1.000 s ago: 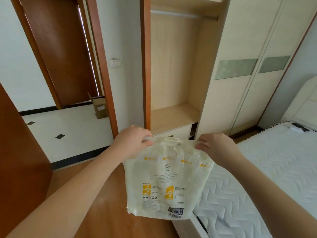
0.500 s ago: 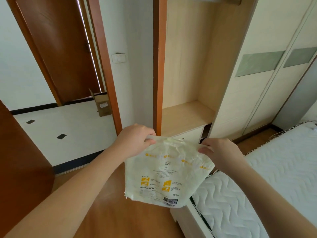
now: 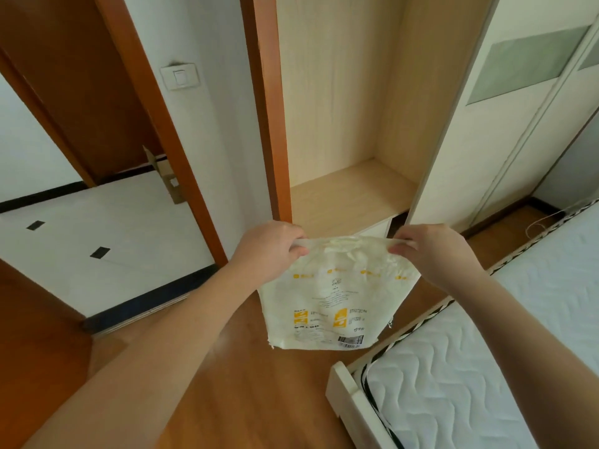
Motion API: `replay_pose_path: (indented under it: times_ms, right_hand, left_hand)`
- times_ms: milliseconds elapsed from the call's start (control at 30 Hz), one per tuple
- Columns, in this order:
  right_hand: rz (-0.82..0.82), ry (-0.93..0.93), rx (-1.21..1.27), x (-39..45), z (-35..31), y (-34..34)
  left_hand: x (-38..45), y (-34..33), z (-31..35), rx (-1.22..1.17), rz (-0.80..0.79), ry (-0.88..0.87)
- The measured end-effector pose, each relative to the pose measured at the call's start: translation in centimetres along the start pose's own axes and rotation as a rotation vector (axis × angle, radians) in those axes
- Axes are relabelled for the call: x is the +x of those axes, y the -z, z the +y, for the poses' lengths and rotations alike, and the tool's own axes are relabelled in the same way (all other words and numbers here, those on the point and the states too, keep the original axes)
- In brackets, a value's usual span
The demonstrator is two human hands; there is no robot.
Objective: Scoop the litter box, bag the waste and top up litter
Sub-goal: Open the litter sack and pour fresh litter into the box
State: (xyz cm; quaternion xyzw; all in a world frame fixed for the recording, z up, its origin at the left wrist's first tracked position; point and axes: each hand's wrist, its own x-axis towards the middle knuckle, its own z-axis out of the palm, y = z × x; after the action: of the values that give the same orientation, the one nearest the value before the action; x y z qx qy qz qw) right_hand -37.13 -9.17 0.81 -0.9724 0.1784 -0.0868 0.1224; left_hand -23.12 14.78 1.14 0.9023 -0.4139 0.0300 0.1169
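From the head camera I see both hands raised in front of me, holding a cream-white plastic litter bag with yellow printed blocks and a barcode (image 3: 337, 296) by its top edge. My left hand (image 3: 269, 247) has its fingers curled over the bag's upper left corner, and my right hand (image 3: 428, 251) pinches the upper right corner, so the top edge is pulled out between them. The bag hangs flat and slack in the air above the brown wooden floor (image 3: 240, 393), touching nothing else that I can make out; its bottom edge looks torn and ragged at the lower left. Just to the right and below lies a white quilted mattress (image 3: 479, 380) in a cream bed frame (image 3: 353, 403). Behind the bag stands an open pale-wood wardrobe compartment (image 3: 346, 131) beside cream sliding doors with grey-green panels (image 3: 499, 102). To the left, a reddish-brown door frame (image 3: 162, 124) opens onto a white tiled floor (image 3: 107, 234), where a small brown cardboard box (image 3: 167, 179) sits near a white wall switch (image 3: 179, 76).
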Motion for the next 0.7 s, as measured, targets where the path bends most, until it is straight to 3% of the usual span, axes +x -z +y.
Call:
replay_pose_path:
  times_ms: [400, 700]
  right_hand:
    - [-0.053, -0.175, -0.033, 10.9, 3.4, -2.6]
    - [0.009, -0.321, -0.096, 17.6, 3.6, -4.2]
  left_hand:
    - [12.7, -3.7, -3.1, -0.079, -0.078, -0.101]
    - [21.1, -5.0, -5.5, -0.115, -0.106, -0.231]
